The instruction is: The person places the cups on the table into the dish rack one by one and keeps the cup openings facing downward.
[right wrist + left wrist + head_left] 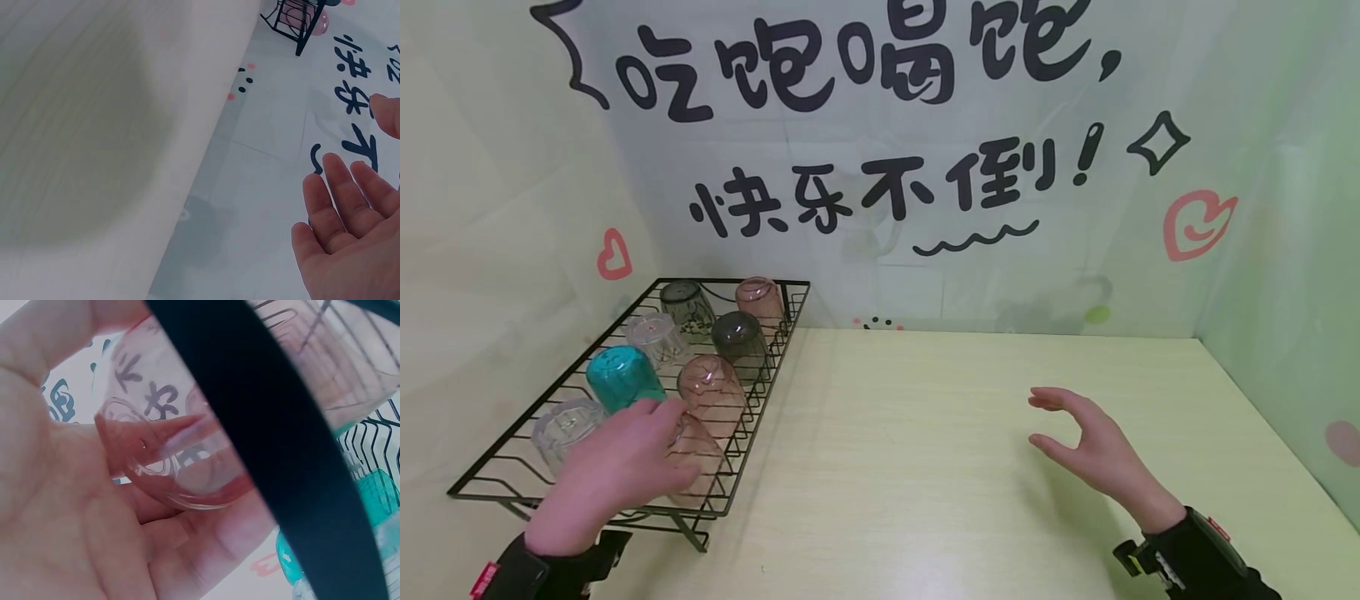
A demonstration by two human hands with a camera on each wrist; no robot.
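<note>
At the near end of a black wire rack (pixel 741 467), my left hand (pixel 625 450) grips an upside-down clear pink glass (pixel 703 454) from above. The left wrist view has the fingers and thumb curled around this pink glass (pixel 150 375), and a dark band hides part of it. Close to that hand are a clear glass (pixel 565 425), a teal glass (pixel 623 377) and another pink glass (pixel 711 390). My right hand (pixel 1097 450) is held above the table at the right, holding nothing, its thumb apart from its loosely bent fingers.
Farther back on the rack stand a clear glass (pixel 655 337), two dark grey glasses (pixel 741 337) and a pink glass (pixel 760 300), all upside down. The pale wooden table (pixel 910 450) extends right of the rack. A printed cloth backdrop (pixel 880 283) borders its back and sides.
</note>
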